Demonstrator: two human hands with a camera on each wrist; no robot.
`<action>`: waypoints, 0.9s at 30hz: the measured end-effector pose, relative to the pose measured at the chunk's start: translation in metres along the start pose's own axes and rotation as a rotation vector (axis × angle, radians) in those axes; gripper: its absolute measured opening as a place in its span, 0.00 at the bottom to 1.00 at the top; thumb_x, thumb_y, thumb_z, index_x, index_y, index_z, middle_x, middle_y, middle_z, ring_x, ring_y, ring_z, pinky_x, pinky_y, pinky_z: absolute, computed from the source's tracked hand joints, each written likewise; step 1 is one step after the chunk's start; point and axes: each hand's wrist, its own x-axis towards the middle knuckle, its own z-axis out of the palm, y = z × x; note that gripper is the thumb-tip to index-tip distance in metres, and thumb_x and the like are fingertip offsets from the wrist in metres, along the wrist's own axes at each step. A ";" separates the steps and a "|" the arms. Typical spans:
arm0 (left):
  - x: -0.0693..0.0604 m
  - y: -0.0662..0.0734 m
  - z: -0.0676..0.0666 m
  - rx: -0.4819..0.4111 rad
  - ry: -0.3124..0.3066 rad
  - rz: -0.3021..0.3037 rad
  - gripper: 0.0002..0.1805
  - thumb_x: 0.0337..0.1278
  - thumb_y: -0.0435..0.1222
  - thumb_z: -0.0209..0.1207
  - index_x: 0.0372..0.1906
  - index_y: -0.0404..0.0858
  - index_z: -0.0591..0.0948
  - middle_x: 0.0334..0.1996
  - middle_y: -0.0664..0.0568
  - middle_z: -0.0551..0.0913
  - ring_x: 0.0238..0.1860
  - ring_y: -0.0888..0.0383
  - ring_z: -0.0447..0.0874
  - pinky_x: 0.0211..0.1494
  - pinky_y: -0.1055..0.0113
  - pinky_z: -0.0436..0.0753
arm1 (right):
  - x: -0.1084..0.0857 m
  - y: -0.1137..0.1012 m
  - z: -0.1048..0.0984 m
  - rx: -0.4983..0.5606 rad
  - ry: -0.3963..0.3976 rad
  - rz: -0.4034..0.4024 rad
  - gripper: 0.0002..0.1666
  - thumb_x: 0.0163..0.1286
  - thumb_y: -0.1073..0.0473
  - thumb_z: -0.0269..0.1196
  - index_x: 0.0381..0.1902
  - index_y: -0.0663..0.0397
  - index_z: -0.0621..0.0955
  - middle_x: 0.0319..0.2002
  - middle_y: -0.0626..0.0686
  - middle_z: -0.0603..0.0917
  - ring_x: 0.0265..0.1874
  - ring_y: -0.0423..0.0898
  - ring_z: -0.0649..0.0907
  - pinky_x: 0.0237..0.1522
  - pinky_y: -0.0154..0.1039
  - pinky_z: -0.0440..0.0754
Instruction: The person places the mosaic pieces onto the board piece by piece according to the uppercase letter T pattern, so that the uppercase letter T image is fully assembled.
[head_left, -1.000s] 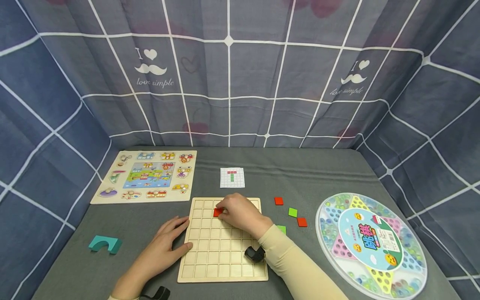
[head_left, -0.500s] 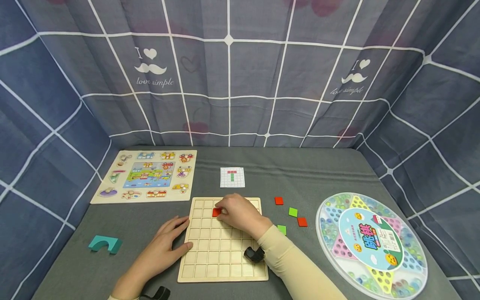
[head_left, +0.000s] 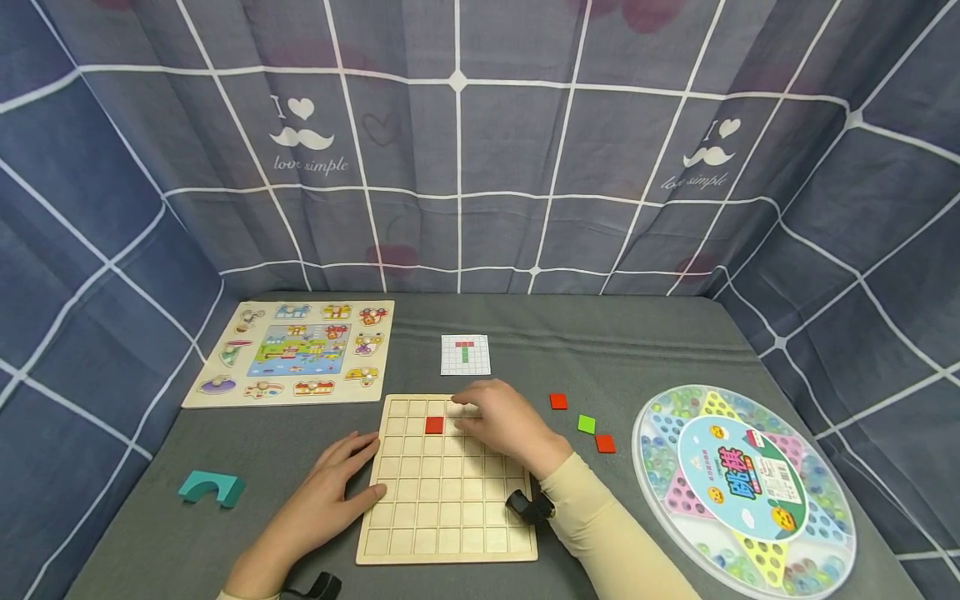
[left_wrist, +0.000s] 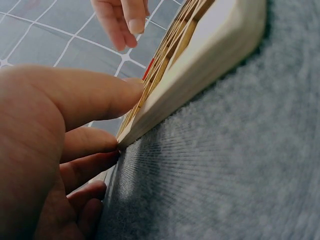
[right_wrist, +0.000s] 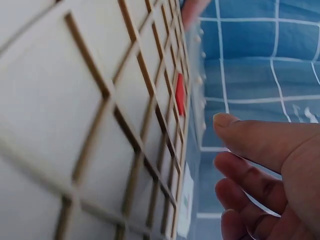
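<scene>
A wooden grid board (head_left: 446,518) lies on the grey cloth. One red square tile (head_left: 434,425) sits in a cell of its second row from the far edge. My right hand (head_left: 504,423) hovers over the board just right of this tile, its thumb and fingers apart and nothing between them. In the right wrist view the right hand (right_wrist: 272,170) is clear of the grid. My left hand (head_left: 326,482) rests along the board's left edge with extended fingers; in the left wrist view its thumb (left_wrist: 107,95) touches the board's rim.
Right of the board lie red tiles (head_left: 558,402) (head_left: 604,444) and a green tile (head_left: 587,424). A small pattern card (head_left: 465,356) lies behind the board. A picture puzzle (head_left: 288,354), a teal arch block (head_left: 212,488) and a round marble game (head_left: 742,492) stand around.
My right hand has let go of the red tile and moved up and to the right; the tile stays in its cell. A green tile is now hidden behind the right arm. The left hand keeps still.
</scene>
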 end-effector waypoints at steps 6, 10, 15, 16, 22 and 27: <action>0.000 0.001 -0.001 -0.004 -0.001 -0.009 0.36 0.60 0.50 0.66 0.70 0.37 0.73 0.70 0.46 0.68 0.73 0.40 0.55 0.65 0.35 0.63 | -0.014 0.016 -0.015 0.032 0.045 0.082 0.18 0.62 0.59 0.72 0.51 0.56 0.87 0.46 0.50 0.86 0.49 0.48 0.83 0.54 0.45 0.78; 0.000 0.000 0.000 -0.001 -0.004 -0.015 0.37 0.60 0.50 0.66 0.70 0.37 0.72 0.70 0.46 0.68 0.73 0.40 0.55 0.66 0.35 0.63 | -0.024 0.030 -0.023 0.037 0.074 0.128 0.18 0.62 0.59 0.72 0.51 0.54 0.87 0.46 0.50 0.86 0.47 0.48 0.83 0.51 0.47 0.79; 0.000 -0.001 0.000 0.001 -0.005 -0.016 0.37 0.61 0.50 0.66 0.70 0.37 0.72 0.70 0.46 0.68 0.73 0.40 0.55 0.65 0.34 0.63 | -0.038 0.048 -0.030 0.039 0.083 0.199 0.20 0.63 0.58 0.72 0.53 0.54 0.86 0.48 0.50 0.85 0.45 0.49 0.84 0.48 0.46 0.82; 0.000 -0.001 0.000 0.000 -0.006 -0.017 0.37 0.61 0.51 0.66 0.70 0.37 0.72 0.70 0.46 0.68 0.73 0.40 0.55 0.65 0.34 0.63 | -0.041 0.052 -0.031 0.038 0.086 0.214 0.20 0.63 0.57 0.72 0.53 0.54 0.86 0.48 0.51 0.85 0.45 0.49 0.84 0.47 0.46 0.82; 0.001 -0.001 0.000 0.001 -0.006 -0.016 0.37 0.60 0.51 0.66 0.70 0.38 0.72 0.70 0.46 0.68 0.73 0.40 0.55 0.65 0.34 0.63 | -0.056 0.071 -0.040 0.031 0.104 0.287 0.23 0.62 0.55 0.73 0.55 0.54 0.85 0.50 0.50 0.85 0.42 0.48 0.84 0.46 0.47 0.82; 0.000 -0.001 0.001 -0.009 -0.003 -0.012 0.37 0.61 0.51 0.65 0.70 0.37 0.73 0.70 0.46 0.68 0.73 0.40 0.55 0.65 0.34 0.64 | -0.068 0.081 -0.051 0.042 0.113 0.336 0.23 0.62 0.55 0.73 0.55 0.54 0.85 0.51 0.52 0.85 0.45 0.50 0.84 0.47 0.50 0.82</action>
